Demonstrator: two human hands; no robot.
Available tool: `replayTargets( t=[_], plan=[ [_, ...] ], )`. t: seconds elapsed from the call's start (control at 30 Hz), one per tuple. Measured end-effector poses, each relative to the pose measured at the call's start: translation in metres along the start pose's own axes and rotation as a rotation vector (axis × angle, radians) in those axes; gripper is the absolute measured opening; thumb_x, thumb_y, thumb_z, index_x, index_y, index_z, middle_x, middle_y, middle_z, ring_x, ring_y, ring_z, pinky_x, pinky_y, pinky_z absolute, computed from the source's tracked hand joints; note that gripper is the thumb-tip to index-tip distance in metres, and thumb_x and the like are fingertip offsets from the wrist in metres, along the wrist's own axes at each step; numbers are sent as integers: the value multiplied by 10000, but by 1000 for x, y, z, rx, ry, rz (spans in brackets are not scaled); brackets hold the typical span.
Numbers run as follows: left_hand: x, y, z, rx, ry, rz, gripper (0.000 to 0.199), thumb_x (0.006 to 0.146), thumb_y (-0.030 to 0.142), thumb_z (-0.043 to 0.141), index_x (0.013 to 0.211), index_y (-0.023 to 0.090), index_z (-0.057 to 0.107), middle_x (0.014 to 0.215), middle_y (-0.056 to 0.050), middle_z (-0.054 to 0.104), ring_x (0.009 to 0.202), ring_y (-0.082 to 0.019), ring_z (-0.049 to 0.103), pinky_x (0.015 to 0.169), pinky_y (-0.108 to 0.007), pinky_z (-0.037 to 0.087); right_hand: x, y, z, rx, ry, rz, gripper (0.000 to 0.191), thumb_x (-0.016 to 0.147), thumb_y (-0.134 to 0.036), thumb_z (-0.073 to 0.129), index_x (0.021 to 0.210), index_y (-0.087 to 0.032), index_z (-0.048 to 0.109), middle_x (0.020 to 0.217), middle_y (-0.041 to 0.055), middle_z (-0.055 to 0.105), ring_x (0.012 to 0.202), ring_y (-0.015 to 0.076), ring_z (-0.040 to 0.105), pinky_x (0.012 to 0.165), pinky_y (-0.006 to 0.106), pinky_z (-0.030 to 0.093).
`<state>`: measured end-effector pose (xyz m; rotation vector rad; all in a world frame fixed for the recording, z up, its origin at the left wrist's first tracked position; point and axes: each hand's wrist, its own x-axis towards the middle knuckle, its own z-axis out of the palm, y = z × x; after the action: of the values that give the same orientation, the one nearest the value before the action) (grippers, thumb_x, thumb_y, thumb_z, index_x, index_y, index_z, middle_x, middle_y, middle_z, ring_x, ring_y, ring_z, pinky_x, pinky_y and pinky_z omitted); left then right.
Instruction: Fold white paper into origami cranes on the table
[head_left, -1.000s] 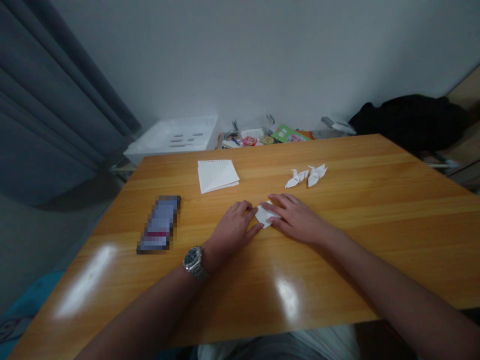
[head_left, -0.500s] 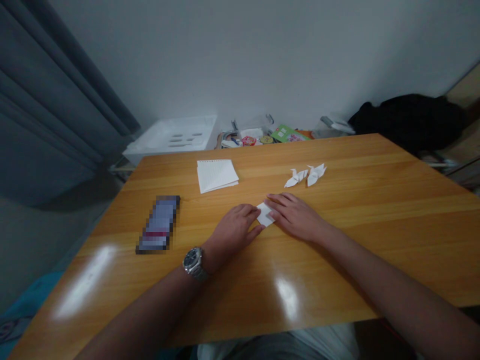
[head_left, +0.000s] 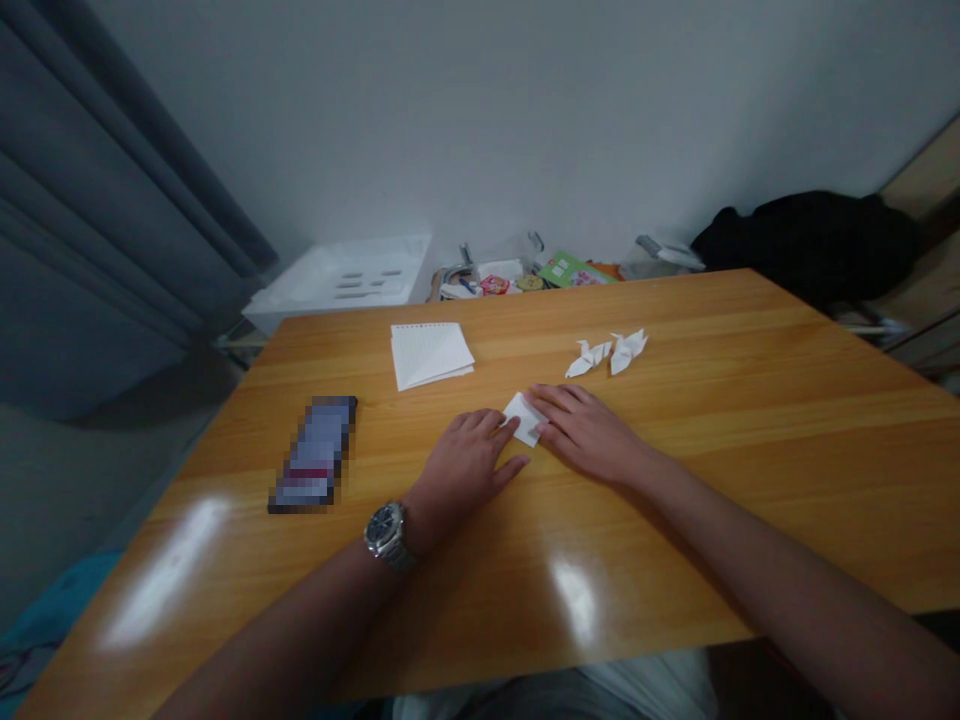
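**Left hand and right hand on paper**

The paper lies on the worktop, nearer than two cranes. Left thumb and fingers, parted, touch its left side; right fingers lie spread on its right; neither grips.

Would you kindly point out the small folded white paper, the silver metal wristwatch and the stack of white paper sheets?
Small folded white paper (head_left: 527, 417): head view, middle of its visible face.
Silver metal wristwatch (head_left: 384, 524): head view, dark dial.
Stack of white paper sheets (head_left: 432, 354): head view, middle of top sheet.
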<state>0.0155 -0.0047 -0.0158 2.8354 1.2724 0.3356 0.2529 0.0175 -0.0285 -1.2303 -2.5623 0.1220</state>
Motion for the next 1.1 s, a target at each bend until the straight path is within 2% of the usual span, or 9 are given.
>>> replayTargets(
  t=[0.1, 0.27, 0.47, 0.67, 0.87, 1.1],
  plan=[
    [1, 0, 3, 24, 26, -60, 533, 997, 506, 461, 1383, 143, 522, 1239, -137, 595, 1150, -293, 539, 1020, -452, 431, 1, -4, 1, 12, -17, -22, 532, 1050, -429, 302, 1487, -173, 463, 1546, 117, 452, 1409, 272, 405, 1172, 480, 332],
    [2, 0, 2, 1, 34, -60, 492, 1020, 479, 415, 1382, 163, 520, 1239, -138, 597, 1137, -279, 556, 1013, -447, 438, 0, -10, 9, 10, -62, -34, 578, 1044, -471, 302, 1527, -170, 400, 1592, 109, 381, 1475, 283, 325, 1197, 502, 294],
    [2, -2, 6, -35, 44, -52, 528, 1022, 493, 412, 1396, 135, 511, 1428, -166, 526, 1315, -283, 488, 1128, -446, 380, -1, -18, 12, 3, -92, 29, 604, 1040, -494, 307, 1544, -166, 367, 1610, 103, 336, 1508, 290, 255, 1212, 525, 253],
    [1, -1, 11, 1, 11, -39, 585, 1031, 489, 388, 1419, 63, 486, 1473, -180, 504, 1325, -295, 497, 1149, -424, 372, -1, -26, 11, 8, -84, 33, 631, 1033, -474, 340, 1538, -96, 365, 1607, 142, 314, 1492, 273, 301, 1224, 479, 262],
    [1, -3, 9, 37, 6, -16, 549, 1044, 456, 363, 1412, 70, 491, 1456, -186, 521, 1289, -291, 534, 1120, -429, 393, -1, -25, 12, 35, -84, 39, 641, 1040, -512, 297, 1534, -112, 379, 1592, 144, 341, 1487, 258, 314, 1224, 472, 271],
    [1, -6, 8, 30, -4, 8, 524, 1050, 447, 343, 1428, 107, 471, 1482, -178, 502, 1335, -266, 510, 1140, -437, 356, -1, -20, 13, 58, -84, 29, 630, 1042, -515, 280, 1554, -152, 347, 1605, 127, 320, 1496, 241, 289, 1226, 465, 264]
  ],
)
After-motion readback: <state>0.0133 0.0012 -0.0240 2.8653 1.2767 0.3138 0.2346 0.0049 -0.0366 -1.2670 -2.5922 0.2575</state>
